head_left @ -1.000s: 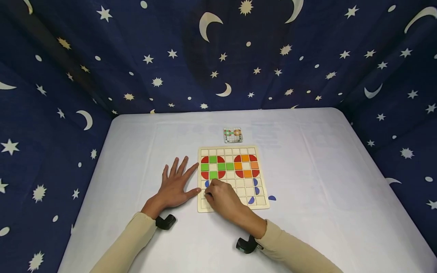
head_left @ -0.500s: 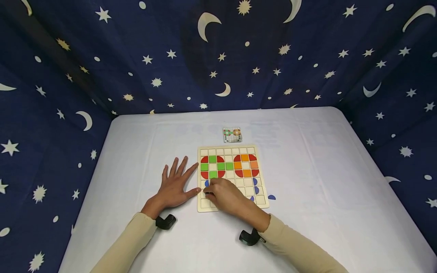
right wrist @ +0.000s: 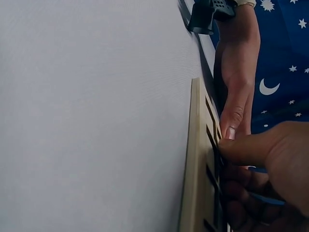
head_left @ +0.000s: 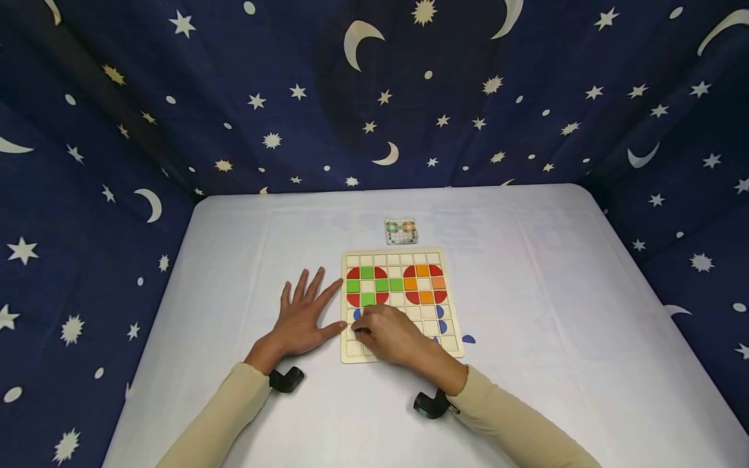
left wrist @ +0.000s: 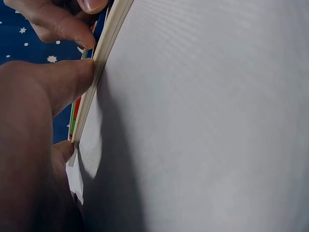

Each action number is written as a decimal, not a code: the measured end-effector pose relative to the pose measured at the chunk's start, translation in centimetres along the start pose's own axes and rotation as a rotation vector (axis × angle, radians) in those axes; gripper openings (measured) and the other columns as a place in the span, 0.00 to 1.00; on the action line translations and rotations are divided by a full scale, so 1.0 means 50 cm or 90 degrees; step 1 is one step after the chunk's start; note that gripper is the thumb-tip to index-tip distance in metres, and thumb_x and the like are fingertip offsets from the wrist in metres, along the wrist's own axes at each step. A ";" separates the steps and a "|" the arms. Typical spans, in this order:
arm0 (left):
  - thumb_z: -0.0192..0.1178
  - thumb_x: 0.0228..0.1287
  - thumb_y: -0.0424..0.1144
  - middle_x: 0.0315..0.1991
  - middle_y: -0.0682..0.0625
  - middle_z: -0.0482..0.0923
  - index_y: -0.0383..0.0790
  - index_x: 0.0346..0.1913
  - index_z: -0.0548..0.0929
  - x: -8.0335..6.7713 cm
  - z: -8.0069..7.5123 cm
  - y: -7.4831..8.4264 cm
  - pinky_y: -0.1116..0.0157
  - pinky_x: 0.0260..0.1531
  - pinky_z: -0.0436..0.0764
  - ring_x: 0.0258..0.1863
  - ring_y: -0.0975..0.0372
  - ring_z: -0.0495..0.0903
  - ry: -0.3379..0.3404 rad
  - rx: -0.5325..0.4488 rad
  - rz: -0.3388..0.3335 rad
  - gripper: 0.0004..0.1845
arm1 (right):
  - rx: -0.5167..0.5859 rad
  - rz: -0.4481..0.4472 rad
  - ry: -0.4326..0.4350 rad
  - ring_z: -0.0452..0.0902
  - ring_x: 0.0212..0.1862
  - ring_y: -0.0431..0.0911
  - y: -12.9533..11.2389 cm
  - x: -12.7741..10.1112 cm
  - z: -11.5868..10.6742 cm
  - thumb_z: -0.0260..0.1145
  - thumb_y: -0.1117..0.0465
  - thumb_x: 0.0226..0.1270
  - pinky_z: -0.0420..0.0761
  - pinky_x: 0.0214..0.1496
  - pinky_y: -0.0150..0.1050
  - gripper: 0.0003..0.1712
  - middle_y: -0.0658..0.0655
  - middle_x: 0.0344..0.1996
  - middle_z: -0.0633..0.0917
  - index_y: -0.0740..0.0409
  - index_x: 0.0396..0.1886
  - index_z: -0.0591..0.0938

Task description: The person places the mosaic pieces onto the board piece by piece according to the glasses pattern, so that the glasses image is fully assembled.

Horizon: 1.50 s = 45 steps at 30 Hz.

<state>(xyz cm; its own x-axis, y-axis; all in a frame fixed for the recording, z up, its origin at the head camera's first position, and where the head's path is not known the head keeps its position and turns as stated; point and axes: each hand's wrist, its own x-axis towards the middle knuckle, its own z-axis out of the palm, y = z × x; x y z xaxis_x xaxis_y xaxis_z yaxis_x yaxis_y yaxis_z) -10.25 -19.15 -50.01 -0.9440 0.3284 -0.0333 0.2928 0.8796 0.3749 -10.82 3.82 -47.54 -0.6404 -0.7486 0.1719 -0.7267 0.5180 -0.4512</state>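
A cream grid board (head_left: 352, 351) lies on the white table, with red, green and orange pieces forming two rounded rings on it. My left hand (head_left: 301, 325) lies spread at the board's left side, its thumb and index fingertip against the edge; the left wrist view shows that thumb (left wrist: 72, 79) pressing the side. Over the lower left squares, my right hand (head_left: 392, 335) pinches a small dark blue piece (head_left: 357, 331), mostly hidden by the fingers. Just above it sits a blue half-circle (head_left: 357, 314). In the right wrist view the right thumb (right wrist: 251, 149) is close over the board.
Behind the board lies a small pattern card (head_left: 401, 231) with a matching coloured design. Blue half-circles (head_left: 441, 312) sit in the board's right part, one partly behind the right wrist. Another blue half-circle (head_left: 469, 339) lies on the table (head_left: 556, 292) right of the board. A star-patterned curtain surrounds the table.
My right wrist and forearm have shifted slightly right and away from me, covering more of the lower blue half-circle, while the fingertips stay over the same squares. The left hand keeps its place.
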 end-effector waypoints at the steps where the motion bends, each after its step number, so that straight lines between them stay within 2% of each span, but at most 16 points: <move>1: 0.55 0.63 0.68 0.79 0.43 0.38 0.56 0.78 0.55 0.000 0.000 0.000 0.36 0.65 0.33 0.76 0.44 0.31 0.000 0.001 0.000 0.45 | 0.003 -0.003 -0.001 0.73 0.30 0.37 0.001 -0.001 -0.001 0.73 0.64 0.61 0.72 0.30 0.29 0.07 0.48 0.29 0.82 0.57 0.39 0.90; 6: 0.55 0.63 0.68 0.79 0.43 0.38 0.56 0.78 0.55 -0.001 -0.004 0.005 0.36 0.65 0.33 0.76 0.44 0.31 -0.004 0.008 -0.004 0.45 | 0.021 -0.017 -0.001 0.72 0.29 0.36 0.006 -0.004 -0.004 0.73 0.65 0.60 0.70 0.30 0.28 0.09 0.48 0.28 0.83 0.57 0.41 0.90; 11: 0.56 0.63 0.66 0.79 0.42 0.40 0.54 0.78 0.57 -0.002 -0.006 0.008 0.35 0.65 0.34 0.76 0.43 0.33 0.008 -0.001 0.001 0.44 | 0.018 0.003 0.035 0.76 0.31 0.38 0.008 -0.003 -0.005 0.72 0.64 0.61 0.74 0.33 0.30 0.09 0.49 0.31 0.84 0.59 0.42 0.89; 20: 0.57 0.63 0.66 0.78 0.41 0.41 0.54 0.78 0.57 -0.004 -0.006 0.011 0.35 0.64 0.35 0.76 0.42 0.34 0.015 -0.006 0.002 0.44 | -0.103 0.016 0.042 0.74 0.32 0.41 0.005 -0.001 -0.002 0.71 0.57 0.63 0.74 0.30 0.32 0.12 0.49 0.30 0.81 0.56 0.44 0.90; 26: 0.55 0.63 0.67 0.79 0.42 0.39 0.55 0.78 0.56 -0.004 -0.003 0.008 0.35 0.64 0.34 0.76 0.43 0.32 0.006 -0.004 0.001 0.44 | -0.137 0.007 0.045 0.73 0.32 0.41 0.006 -0.001 0.001 0.69 0.56 0.65 0.75 0.31 0.35 0.13 0.48 0.32 0.81 0.53 0.47 0.89; 31: 0.54 0.63 0.68 0.79 0.43 0.38 0.56 0.78 0.54 -0.003 -0.001 0.007 0.36 0.65 0.33 0.76 0.44 0.31 -0.004 -0.001 -0.004 0.44 | -0.164 0.008 0.030 0.71 0.34 0.42 0.007 -0.004 0.000 0.68 0.54 0.67 0.75 0.37 0.36 0.13 0.48 0.32 0.80 0.50 0.48 0.89; 34: 0.55 0.63 0.68 0.79 0.42 0.38 0.56 0.78 0.55 -0.002 -0.001 0.007 0.35 0.64 0.33 0.76 0.44 0.31 -0.001 0.000 -0.001 0.45 | -0.149 0.002 0.044 0.70 0.35 0.42 0.008 -0.007 -0.001 0.68 0.54 0.66 0.75 0.39 0.36 0.11 0.48 0.33 0.81 0.50 0.45 0.90; 41: 0.55 0.63 0.67 0.79 0.43 0.38 0.56 0.78 0.55 -0.001 -0.003 0.007 0.36 0.65 0.33 0.76 0.44 0.31 -0.001 0.004 -0.004 0.44 | -0.088 -0.066 0.085 0.70 0.32 0.39 0.011 -0.014 0.008 0.74 0.57 0.60 0.71 0.32 0.32 0.03 0.45 0.28 0.79 0.48 0.33 0.91; 45: 0.55 0.63 0.67 0.79 0.42 0.39 0.55 0.78 0.55 -0.001 -0.002 0.007 0.35 0.65 0.34 0.76 0.44 0.31 0.002 0.002 -0.005 0.44 | -0.078 -0.057 0.097 0.72 0.31 0.38 0.011 -0.007 0.013 0.77 0.58 0.57 0.72 0.30 0.30 0.01 0.44 0.26 0.79 0.48 0.30 0.91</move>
<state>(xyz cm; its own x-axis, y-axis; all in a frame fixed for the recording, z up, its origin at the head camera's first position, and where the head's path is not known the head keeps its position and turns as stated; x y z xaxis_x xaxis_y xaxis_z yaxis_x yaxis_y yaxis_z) -10.11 -18.91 -49.78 -0.9470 0.3195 -0.0331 0.2850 0.8834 0.3720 -10.86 4.11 -48.40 -0.5958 -0.7272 0.3410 -0.8009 0.5059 -0.3203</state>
